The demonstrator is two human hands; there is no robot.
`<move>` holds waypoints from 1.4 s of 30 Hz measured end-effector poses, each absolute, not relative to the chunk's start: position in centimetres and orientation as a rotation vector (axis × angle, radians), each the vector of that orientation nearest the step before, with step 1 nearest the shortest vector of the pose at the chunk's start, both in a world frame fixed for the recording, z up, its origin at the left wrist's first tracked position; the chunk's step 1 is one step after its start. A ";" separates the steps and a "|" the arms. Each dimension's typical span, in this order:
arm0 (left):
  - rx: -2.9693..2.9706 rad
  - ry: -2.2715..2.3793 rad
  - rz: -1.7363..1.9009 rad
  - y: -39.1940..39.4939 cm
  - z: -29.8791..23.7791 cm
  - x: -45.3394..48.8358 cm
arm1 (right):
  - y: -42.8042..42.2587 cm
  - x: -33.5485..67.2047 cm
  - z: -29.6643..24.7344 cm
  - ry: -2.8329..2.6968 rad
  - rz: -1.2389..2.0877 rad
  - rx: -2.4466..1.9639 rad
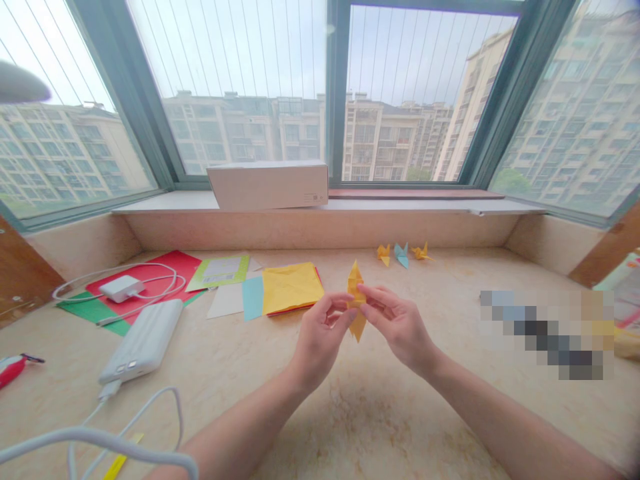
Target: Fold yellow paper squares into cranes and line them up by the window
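Note:
Between my two hands, above the stone surface, I hold a folded yellow origami paper (pixel 355 277), long and narrow with pointed ends at top and bottom. My left hand (pixel 321 335) pinches its left side between thumb and fingers. On the other side, my right hand (pixel 400 325) grips it the same way, with the fingertips close to those of the left. The fingers cover the paper's middle. Farther back stand folded paper cranes: a yellow crane (pixel 383 255), a blue crane (pixel 401 255) and another yellow crane (pixel 421 251).
Left of my hands lie yellow paper sheets (pixel 293 287), a blue sheet (pixel 253 298) and red paper (pixel 187 267). A white power bank (pixel 145 340), a charger (pixel 121 289) and a looping white cable (pixel 95 437) are farther left. A white box (pixel 267 187) rests on the windowsill. A blurred patch (pixel 547 333) hides something at right.

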State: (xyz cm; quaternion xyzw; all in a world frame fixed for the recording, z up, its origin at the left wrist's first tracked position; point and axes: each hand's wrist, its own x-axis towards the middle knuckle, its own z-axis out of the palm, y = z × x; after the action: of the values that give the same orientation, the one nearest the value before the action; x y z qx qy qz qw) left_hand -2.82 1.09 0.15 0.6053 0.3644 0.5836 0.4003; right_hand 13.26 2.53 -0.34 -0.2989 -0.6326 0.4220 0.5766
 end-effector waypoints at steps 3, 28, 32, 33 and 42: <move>1.647 0.902 1.472 1.3 0.0 -2.9 | 2.8 13.5 -0.3 -1.501 0.987 -0.690; 1.549 0.778 1.445 0.6 0.2 -2.8 | 2.5 14.4 0.1 -1.794 0.216 -0.669; 1.381 0.791 1.501 1.0 0.5 -2.5 | 2.4 14.3 0.1 -1.833 0.228 -0.650; 1.365 0.797 1.508 1.2 0.4 -2.5 | 2.4 14.2 0.2 -1.843 0.236 -0.648; 1.439 0.887 1.511 1.2 0.0 -2.6 | 2.3 13.1 -0.7 -1.592 0.538 -0.783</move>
State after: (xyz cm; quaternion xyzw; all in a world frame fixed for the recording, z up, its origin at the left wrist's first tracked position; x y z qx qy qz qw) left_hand -2.64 1.24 -0.01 0.5750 0.3544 0.6037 0.4235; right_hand 13.11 2.25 -0.68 -0.3377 -0.6868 0.2320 0.6003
